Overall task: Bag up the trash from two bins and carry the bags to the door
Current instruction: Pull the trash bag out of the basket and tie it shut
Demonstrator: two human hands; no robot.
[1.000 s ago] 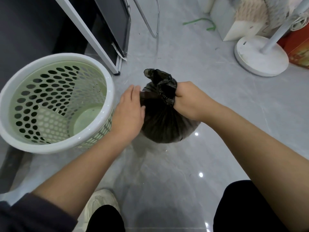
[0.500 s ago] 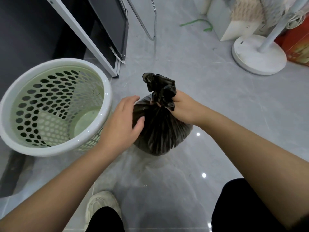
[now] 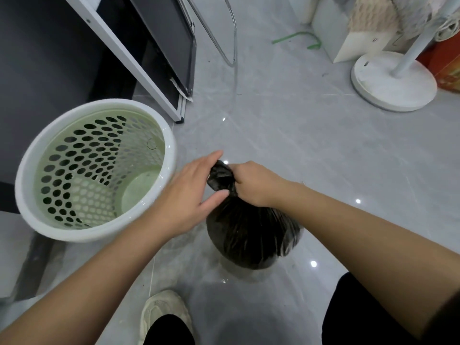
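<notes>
A full black trash bag (image 3: 251,235) stands on the grey floor in front of me. My right hand (image 3: 251,183) grips its gathered neck, and the twisted top sticks out to the left of my fist. My left hand (image 3: 189,192) lies against that top from the left with fingers straight and the thumb touching the plastic below. A round white-rimmed bin (image 3: 97,230) with a pale green perforated wall stands just left of the bag. Nothing lies inside the bin.
A white table leg (image 3: 139,70) and a dark flat panel (image 3: 171,38) lean behind the bin. A chrome chair leg (image 3: 232,36) stands further back. A white fan base (image 3: 393,83) and a white box (image 3: 348,28) are at the far right. My shoe (image 3: 164,312) is below.
The bag has come lower and nearer to me. My left hand slid up from the bag's side to its twisted top. My right hand keeps hold of the neck.
</notes>
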